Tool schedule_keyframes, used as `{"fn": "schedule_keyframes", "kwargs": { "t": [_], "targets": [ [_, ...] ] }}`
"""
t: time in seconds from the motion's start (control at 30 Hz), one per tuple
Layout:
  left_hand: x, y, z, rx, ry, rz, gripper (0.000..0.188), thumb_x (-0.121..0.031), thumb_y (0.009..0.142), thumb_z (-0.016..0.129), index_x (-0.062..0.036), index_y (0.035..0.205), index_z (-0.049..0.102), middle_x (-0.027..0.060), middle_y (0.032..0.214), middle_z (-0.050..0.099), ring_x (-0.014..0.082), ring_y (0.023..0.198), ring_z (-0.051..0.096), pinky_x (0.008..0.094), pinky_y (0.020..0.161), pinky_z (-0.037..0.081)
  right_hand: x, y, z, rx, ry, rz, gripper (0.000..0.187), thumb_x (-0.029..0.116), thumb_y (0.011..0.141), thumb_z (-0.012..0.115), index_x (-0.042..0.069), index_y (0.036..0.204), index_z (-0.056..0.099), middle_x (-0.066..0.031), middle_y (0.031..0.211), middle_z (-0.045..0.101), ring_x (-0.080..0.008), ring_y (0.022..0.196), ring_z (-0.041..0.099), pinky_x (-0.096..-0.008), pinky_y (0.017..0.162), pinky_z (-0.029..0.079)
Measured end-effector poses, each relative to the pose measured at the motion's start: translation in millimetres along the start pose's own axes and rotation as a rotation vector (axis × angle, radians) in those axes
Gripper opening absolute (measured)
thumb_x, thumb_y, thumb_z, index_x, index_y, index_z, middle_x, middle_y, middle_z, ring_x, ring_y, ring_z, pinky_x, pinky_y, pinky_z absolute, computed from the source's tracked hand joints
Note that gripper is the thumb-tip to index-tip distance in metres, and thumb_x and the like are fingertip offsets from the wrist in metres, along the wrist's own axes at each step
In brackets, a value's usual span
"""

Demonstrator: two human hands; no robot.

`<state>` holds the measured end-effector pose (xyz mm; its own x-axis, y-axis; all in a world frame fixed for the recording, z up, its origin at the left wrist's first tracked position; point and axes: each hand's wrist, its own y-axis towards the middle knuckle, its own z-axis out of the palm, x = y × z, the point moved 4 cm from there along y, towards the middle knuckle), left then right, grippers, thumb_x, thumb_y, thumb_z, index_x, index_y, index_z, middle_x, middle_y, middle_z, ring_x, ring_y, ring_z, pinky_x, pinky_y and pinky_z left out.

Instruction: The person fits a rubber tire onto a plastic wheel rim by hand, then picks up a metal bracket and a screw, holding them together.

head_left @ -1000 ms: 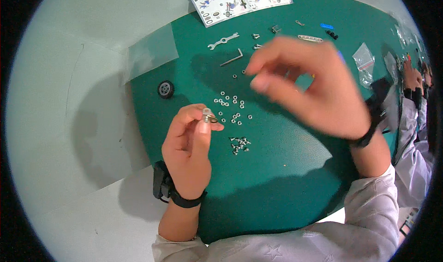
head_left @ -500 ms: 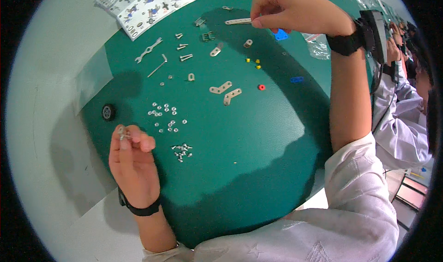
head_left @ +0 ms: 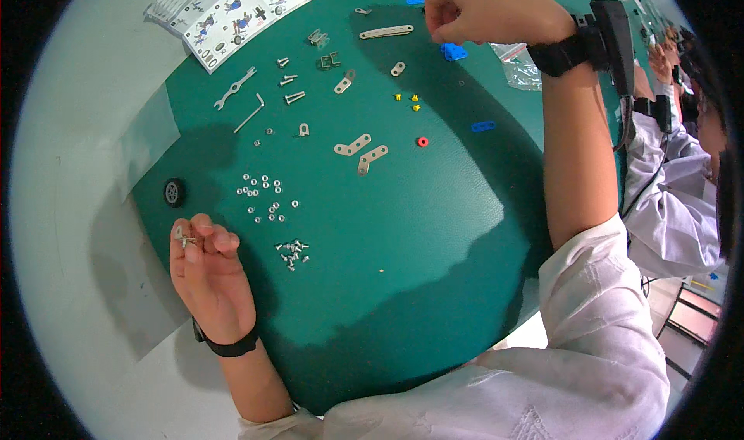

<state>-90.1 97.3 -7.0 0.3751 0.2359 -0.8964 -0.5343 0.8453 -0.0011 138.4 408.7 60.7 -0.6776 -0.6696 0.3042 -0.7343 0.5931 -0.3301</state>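
At the lower left, my left hand [head_left: 211, 277] is raised palm up. Its thumb and index finger pinch a small metal bracket [head_left: 184, 238] with a screw through it; the other fingers are curled. My right hand [head_left: 484, 12] is over the far side of the table, fingers bent down and closed, with nothing showing at the thumb tip; the other fingertips are partly hidden. Just left of it lies a long perforated metal strip [head_left: 386, 32]. A blue plastic part [head_left: 453, 51] lies right below that hand, and another blue piece [head_left: 416, 1] shows beside its knuckles.
Across the green table [head_left: 434, 231] lie nuts [head_left: 263, 188], screws [head_left: 293, 252], angled plates [head_left: 353, 145], a wrench [head_left: 235, 88], a hex key [head_left: 249, 114] and a wheel [head_left: 174, 193]. Instruction sheets [head_left: 240, 14] are at far left, a plastic bag [head_left: 518, 66] at right. A person [head_left: 666, 161] sits at right.
My right hand has let go of the metal strip, which now lies free on the table. The view has shifted slightly. My left hand keeps its pinch on the bracket.
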Motion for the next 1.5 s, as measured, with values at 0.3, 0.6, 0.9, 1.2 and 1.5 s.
{"fn": "schedule_keyframes", "kwargs": {
  "t": [0.3,0.6,0.9,1.2,1.5],
  "targets": [
    [6,2,-4,-0.017,-0.073,-0.009,0.017,-0.014,0.098,0.061,-0.0056,0.111,0.054,0.0058,0.099,0.06,0.014,0.082,0.059,0.0289,0.077,0.05,-5,4,9,0.003,-0.058,-0.036,0.025,0.023,0.083,0.069,0.001,0.095,0.073,-0.0132,0.084,0.073,-0.0237,0.076,0.069,-0.0356,0.071,0.053],
    [4,-6,-7,-0.039,-0.038,0.03,0.014,-0.007,0.096,0.061,-0.0043,0.109,0.058,0.009,0.1,0.066,0.0159,0.079,0.065,0.0305,0.072,0.054,11,5,19,-0.065,0.076,-0.209,0.014,0.013,0.082,0.066,-0.001,0.084,0.065,-0.0067,0.069,0.064,-0.014,0.062,0.061,-0.0299,0.057,0.049],
    [7,-6,-12,-0.008,-0.078,0.004,0.017,-0.006,0.093,0.064,-0.0036,0.11,0.061,0.0129,0.101,0.069,0.0181,0.075,0.067,0.0302,0.07,0.056,13,2,19,-0.065,0.117,-0.168,0.018,0.016,0.083,0.067,-0.002,0.085,0.066,-0.0073,0.069,0.064,-0.0157,0.06,0.062,-0.0305,0.055,0.05],
    [7,-3,-13,-0.002,-0.078,0.003,0.017,-0.006,0.092,0.064,-0.0034,0.11,0.061,0.0127,0.101,0.068,0.0183,0.077,0.067,0.0308,0.07,0.056,15,4,19,-0.048,0.103,-0.113,0.012,0.011,0.082,0.067,-0.001,0.084,0.066,-0.0055,0.067,0.063,-0.0125,0.058,0.06,-0.0276,0.054,0.048],
    [10,-3,-9,0.02,-0.049,-0.007,0.016,-0.01,0.093,0.065,-0.0029,0.106,0.062,0.008,0.102,0.063,0.0156,0.079,0.063,0.0303,0.07,0.053,6,-4,13,-0.05,0.12,-0.101,0.017,0.016,0.085,0.067,-0.001,0.086,0.066,-0.0065,0.069,0.065,-0.0141,0.059,0.062,-0.0294,0.055,0.05]
  ]
}}
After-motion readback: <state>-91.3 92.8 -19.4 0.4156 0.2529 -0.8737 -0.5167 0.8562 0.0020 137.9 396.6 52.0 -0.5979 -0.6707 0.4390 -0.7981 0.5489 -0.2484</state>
